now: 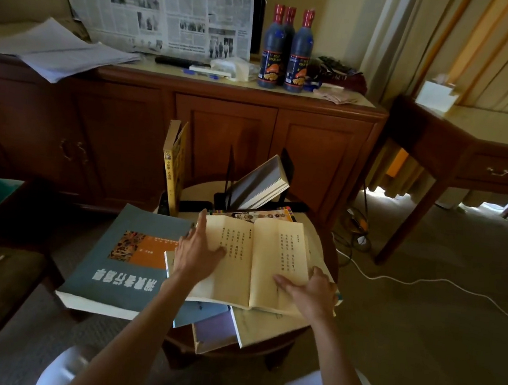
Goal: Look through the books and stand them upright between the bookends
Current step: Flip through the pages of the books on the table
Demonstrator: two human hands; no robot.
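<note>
Books: open book pinned flat, left hand fingers spread on its page, right hand thumb pinching page edge to leaf through.

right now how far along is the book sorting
Early. One yellow book stands upright at the bookends; a grey book only leans there. Left hand and right hand hold an open book. The blue book and others lie flat.

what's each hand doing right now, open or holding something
Left hand: open, fingers flat on the left page of the open book.
Right hand: grips the book's right-hand pages at their edge.
</note>
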